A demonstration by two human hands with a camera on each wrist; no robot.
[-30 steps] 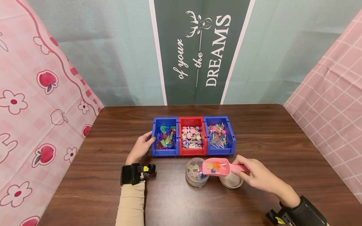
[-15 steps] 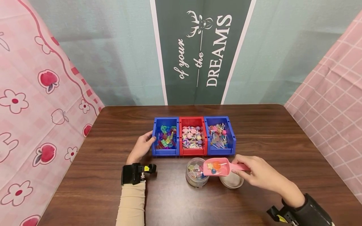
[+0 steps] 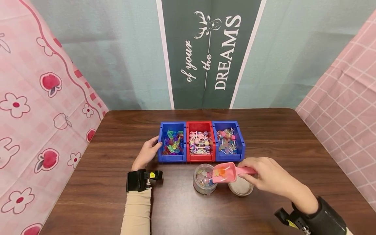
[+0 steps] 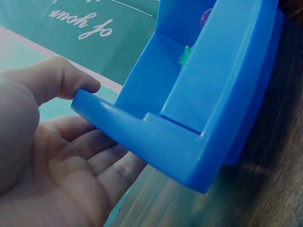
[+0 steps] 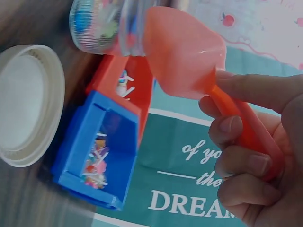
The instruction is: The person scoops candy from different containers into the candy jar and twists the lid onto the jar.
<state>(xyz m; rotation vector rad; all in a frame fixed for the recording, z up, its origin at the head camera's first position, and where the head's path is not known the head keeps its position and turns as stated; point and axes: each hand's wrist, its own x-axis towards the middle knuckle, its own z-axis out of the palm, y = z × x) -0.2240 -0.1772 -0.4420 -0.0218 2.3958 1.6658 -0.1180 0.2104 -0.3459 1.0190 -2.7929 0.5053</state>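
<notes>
My right hand grips a pink scoop by its handle. Its mouth tilts down over the rim of a clear jar, and an orange lollipop charm and a few small pieces lie in it. Star-shaped and other colourful charms show inside the jar. In the right wrist view the fingers curl round the handle. At the left end of the row of bins, my left hand holds the side wall of a blue bin, thumb on the rim and fingers outside. Colourful translucent pieces lie in that bin.
A red bin with lollipop charms stands in the middle of the row. Another blue bin, holding more lollipop charms, adjoins it on the right. A whitish round lid lies on the wooden table, partly beneath the scoop.
The scoop has tipped further towards the jar, and some of its pieces, including a blue one, have left it. The jar's contents look changed. My left hand stays on the bin.
</notes>
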